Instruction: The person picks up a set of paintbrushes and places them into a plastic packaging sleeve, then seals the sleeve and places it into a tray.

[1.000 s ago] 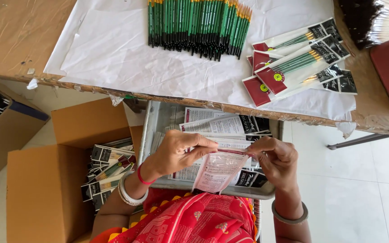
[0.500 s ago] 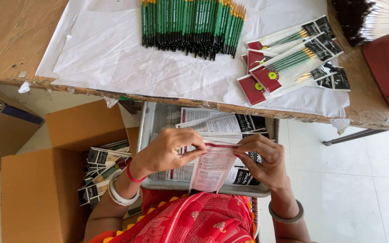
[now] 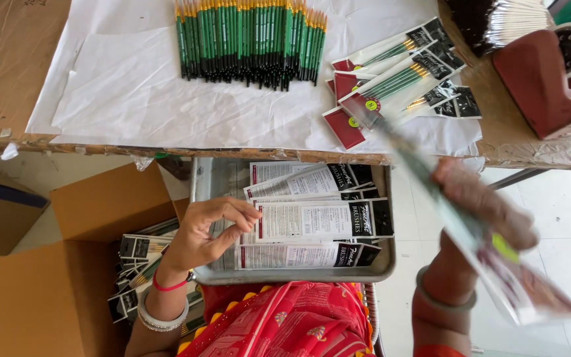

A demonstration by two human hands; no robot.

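A: Right hand (image 3: 484, 201)?
B: Grip clenched on a blurred clear-plastic brush packet with red card end (image 3: 490, 264), held beside the worktop (image 3: 14, 59) edge.
A: Left hand (image 3: 209, 231)?
B: Grip released, fingers curled over the grey metal tray (image 3: 207, 182) of printed packets (image 3: 322, 219).

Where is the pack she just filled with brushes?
In the head view, the brush pack is in her right hand, blurred, on the right beside the metal tray, below the finished packs on the table.
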